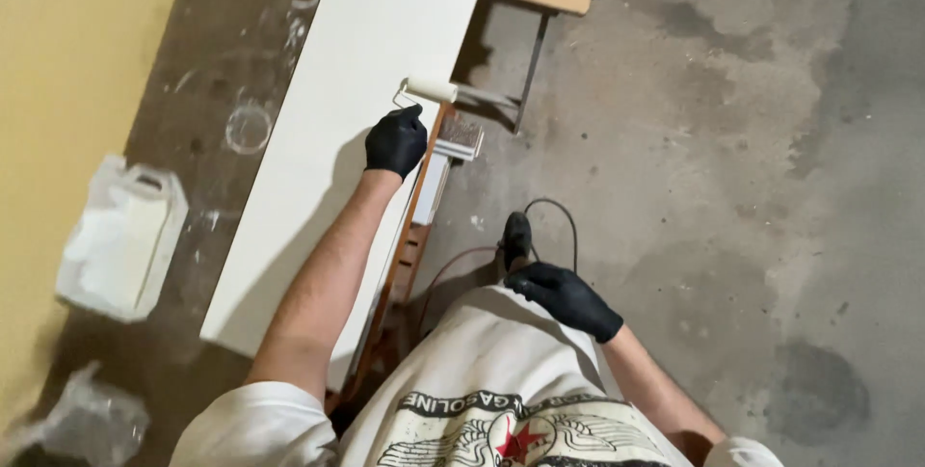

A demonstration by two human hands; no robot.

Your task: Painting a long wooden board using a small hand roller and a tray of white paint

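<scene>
Left hand (395, 142), black-gloved, fingers closing round a small paint roller (430, 90) sitting at the right edge of the long white board (318, 139), risking drips onto the tray (461, 135) below; right hand (566, 297) hanging loosely curled, holding nothing

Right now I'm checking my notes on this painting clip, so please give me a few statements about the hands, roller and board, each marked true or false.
1. The left hand holds a small paint roller at the edge of the white board. True.
2. Both hands wear black gloves. True.
3. The right hand grips the roller's handle too. False: it is held near the person's body, away from the roller, holding nothing visible.
4. The board is painted dark blue. False: it is white.
5. A white plastic jug sits on the floor beside the board. True.
</scene>
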